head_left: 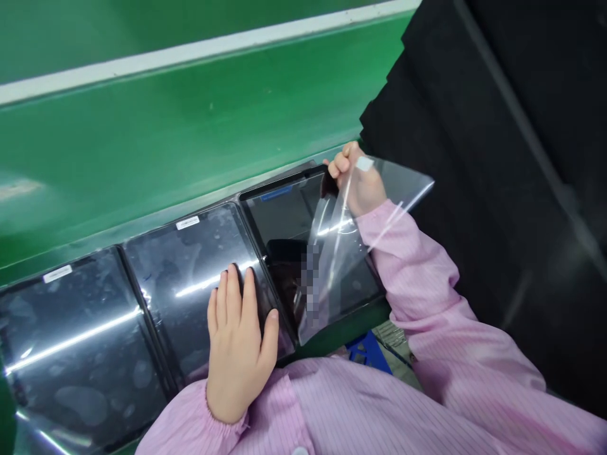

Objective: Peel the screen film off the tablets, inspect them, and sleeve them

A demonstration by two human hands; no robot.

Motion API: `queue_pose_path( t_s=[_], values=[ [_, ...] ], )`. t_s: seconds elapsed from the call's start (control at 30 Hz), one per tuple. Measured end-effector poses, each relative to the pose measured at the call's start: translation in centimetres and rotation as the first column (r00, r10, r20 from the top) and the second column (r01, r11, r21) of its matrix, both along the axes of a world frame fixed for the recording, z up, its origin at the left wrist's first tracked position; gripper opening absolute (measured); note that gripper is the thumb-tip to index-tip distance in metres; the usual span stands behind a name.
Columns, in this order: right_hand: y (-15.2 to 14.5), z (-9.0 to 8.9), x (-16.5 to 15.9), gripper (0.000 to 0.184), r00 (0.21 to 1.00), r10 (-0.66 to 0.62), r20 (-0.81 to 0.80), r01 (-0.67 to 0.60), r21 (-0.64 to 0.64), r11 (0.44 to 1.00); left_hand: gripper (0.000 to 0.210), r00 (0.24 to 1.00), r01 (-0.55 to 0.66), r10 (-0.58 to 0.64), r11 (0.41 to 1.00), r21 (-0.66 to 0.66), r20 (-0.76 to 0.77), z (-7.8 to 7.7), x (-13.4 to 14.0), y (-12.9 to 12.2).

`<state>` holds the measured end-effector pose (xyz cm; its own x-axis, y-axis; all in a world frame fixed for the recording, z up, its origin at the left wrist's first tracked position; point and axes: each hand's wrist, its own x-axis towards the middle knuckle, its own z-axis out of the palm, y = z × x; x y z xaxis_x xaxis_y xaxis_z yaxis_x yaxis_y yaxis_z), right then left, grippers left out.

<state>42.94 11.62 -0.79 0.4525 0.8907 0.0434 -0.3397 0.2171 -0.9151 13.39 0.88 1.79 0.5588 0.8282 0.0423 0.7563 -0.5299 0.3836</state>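
Three flat black screen panels lie in a row on the green surface. My left hand (241, 344) rests flat on the middle panel (184, 278), fingers stretched out on its film-covered face. On the rightmost panel (284, 221), a clear protective film (398, 180) is partly peeled up and bends over to the right. My right hand (358, 180) is closed at that panel's top right corner, gripping the film, which lies across the hand and wrist. The left panel (76, 354) has bubbles under its film and a small white label (57, 273). A similar label (188, 222) is on the middle panel.
A green wall or ledge (190, 133) with a white edge strip (208, 47) runs behind the panels. Black hanging material (474, 158) fills the right side. Below the panels, a blue object (370, 354) shows beside my pink sleeve.
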Motion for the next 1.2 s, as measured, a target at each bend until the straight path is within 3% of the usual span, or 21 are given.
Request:
queue_pose_path(
  t_s=[0.1, 0.2, 0.4, 0.53, 0.67, 0.8, 0.87, 0.97, 1.07, 1.2],
  values=[
    [-0.3, 0.2, -0.5, 0.028, 0.983, -0.004, 0.186, 0.014, -0.057, 0.998, 0.066, 1.0, 0.01, -0.01, 0.999, -0.035, 0.02, 0.1, -0.3, 0.0],
    [-0.7, 0.9, -1.0, 0.026, 0.936, 0.093, 0.338, -0.067, -0.087, 0.994, 0.069, 1.0, 0.029, -0.029, 0.999, -0.045, 0.005, 0.1, -0.4, 0.1],
    [-1.4, 1.9, -1.1, 0.004, 0.843, 0.2, 0.5, -0.137, -0.162, 0.977, 0.08, 0.997, 0.06, -0.058, 0.998, 0.036, -0.041, 0.0, -0.1, 0.0],
    [-1.7, 2.4, -0.3, 0.019, 0.802, 0.224, 0.553, -0.131, -0.203, 0.97, 0.072, 0.991, 0.099, -0.093, 0.994, 0.053, -0.1, 0.2, 0.1, -0.1],
    [-1.9, 2.7, 0.2, 0.021, 0.864, 0.281, 0.417, -0.209, -0.21, 0.955, 0.064, 0.984, 0.123, -0.114, 0.991, 0.056, -0.14, 0.5, 0.2, 0.0],
    [-2.2, 3.1, -0.5, 0.015, 0.888, 0.356, 0.291, -0.347, -0.085, 0.934, 0.07, 0.979, 0.155, -0.145, 0.986, 0.062, -0.143, 0.4, 0.0, 0.2],
    [-2.3, 3.4, -1.3, 0.007, 0.875, 0.45, 0.177, -0.454, -0.022, 0.891, 0.075, 0.976, 0.171, -0.16, 0.983, 0.066, -0.147, 0.2, -0.3, 0.4],
    [-2.4, 3.7, -2.2, 0.011, 0.79, 0.611, -0.052, -0.608, 0.069, 0.791, 0.08, 0.97, 0.193, -0.178, 0.978, 0.084, -0.165, -0.1, -0.8, 0.6],
    [-2.6, 4.2, -2.7, 0.02, 0.667, 0.703, -0.246, -0.668, 0.219, 0.711, 0.081, 0.968, 0.212, -0.19, 0.969, 0.124, -0.163, -0.5, -1.1, 0.8],
    [-3.3, 4.9, -2.8, 0.02, 0.566, 0.759, -0.323, -0.705, 0.289, 0.648, 0.077, 0.969, 0.209, -0.183, 0.965, 0.161, -0.164, -0.9, -1.2, 0.8]
  ],
)
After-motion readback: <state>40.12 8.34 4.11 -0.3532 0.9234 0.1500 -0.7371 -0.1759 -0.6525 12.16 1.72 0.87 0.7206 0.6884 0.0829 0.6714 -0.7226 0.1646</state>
